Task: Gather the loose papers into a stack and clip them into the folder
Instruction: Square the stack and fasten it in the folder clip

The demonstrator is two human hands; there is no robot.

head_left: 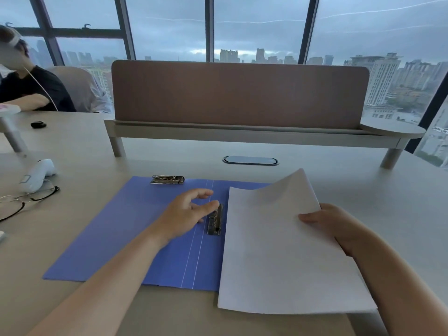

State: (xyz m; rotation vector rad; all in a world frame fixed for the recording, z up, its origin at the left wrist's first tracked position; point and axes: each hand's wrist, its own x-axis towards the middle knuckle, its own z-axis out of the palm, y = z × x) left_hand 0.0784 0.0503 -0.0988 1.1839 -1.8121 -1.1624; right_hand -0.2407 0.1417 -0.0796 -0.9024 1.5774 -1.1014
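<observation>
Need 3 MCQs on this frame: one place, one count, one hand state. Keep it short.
1. Where do the black-rimmed glasses lie?
A. on the open blue folder
B. on the beige desk, left of the folder
C. on the shelf by the brown divider

2. How many silver metal clips show on the folder?
A. one
B. two
C. three

3. What is the right hand doing?
A. resting flat on the desk
B. pressing a clip
C. holding the white paper stack

Answers:
1 B, the glasses sit on bare desk beyond the folder's left edge.
2 B, one clip at the top edge, one clip near the spine.
3 C, its thumb lies over the stack's right edge.
</observation>
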